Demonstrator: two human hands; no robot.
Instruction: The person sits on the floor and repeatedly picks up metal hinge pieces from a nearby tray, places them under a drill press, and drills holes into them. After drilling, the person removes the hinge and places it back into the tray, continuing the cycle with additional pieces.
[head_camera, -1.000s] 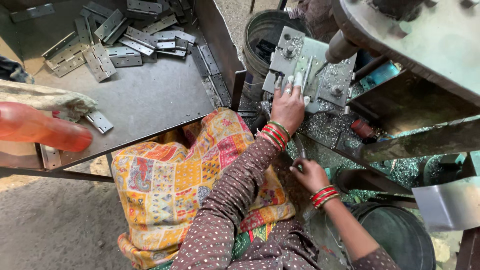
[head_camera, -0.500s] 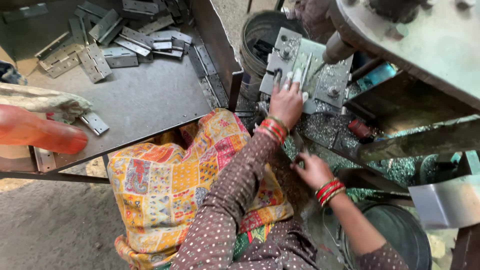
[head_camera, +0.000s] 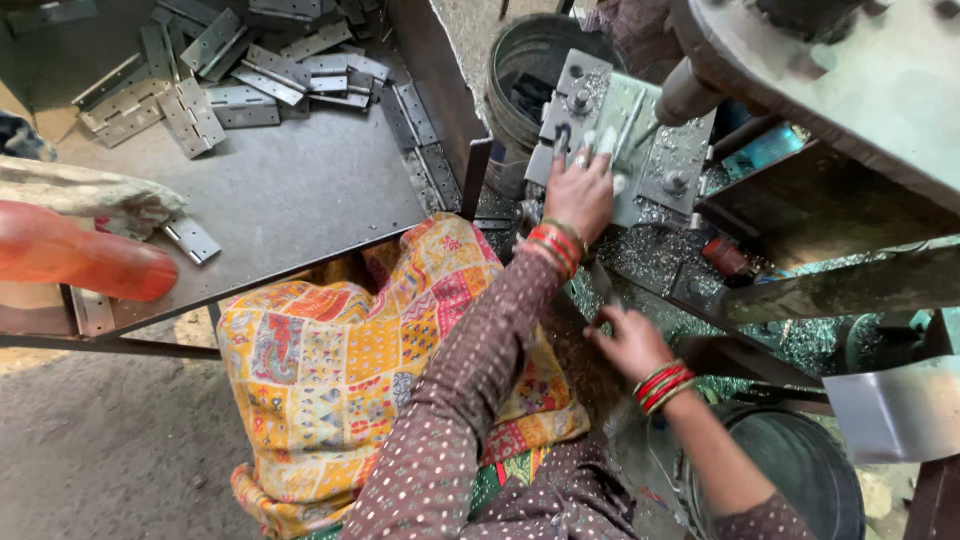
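My left hand (head_camera: 578, 190) lies flat on the metal jig plate (head_camera: 620, 140) under the drill spindle (head_camera: 688, 92), fingers (head_camera: 590, 148) spread and pressing a pale hinge strip (head_camera: 622, 112) down against the plate. My right hand (head_camera: 628, 340) is lower, near my lap, fingers curled around something dark at the machine's edge; I cannot tell what it is or how tightly they close. Metal shavings (head_camera: 655, 250) cover the machine bed between my hands. On the counter (head_camera: 280, 190) to my left, a pile of hinges (head_camera: 240, 70) sits along the far edge, one loose hinge (head_camera: 192, 240) lies near the front edge. A bucket (head_camera: 525, 60) stands just beyond the counter's right corner.
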